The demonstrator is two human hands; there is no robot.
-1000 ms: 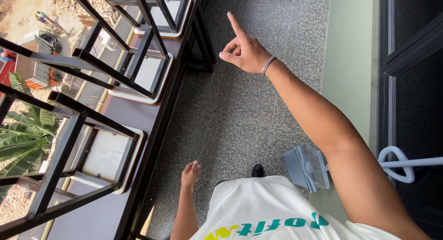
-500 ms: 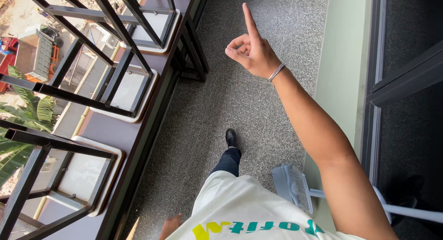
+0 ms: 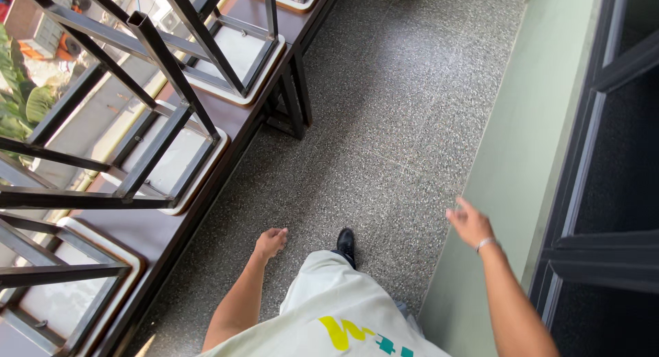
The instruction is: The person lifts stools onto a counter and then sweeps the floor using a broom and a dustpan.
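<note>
Both hands hang empty mid-stride over the speckled floor (image 3: 384, 123), left hand (image 3: 270, 242) loosely curled beside upturned stools (image 3: 171, 123), right hand (image 3: 469, 223) spread near the green wall (image 3: 508, 171).

Left hand (image 3: 270, 242) loosely curled, empty, hanging beside black shoe (image 3: 345, 244); right hand (image 3: 469, 223) open, fingers spread, right of shoe.

Motion-blurred right hand (image 3: 471, 223), shirt (image 3: 343, 316) and both forearms cut off by the bottom edge.
</note>
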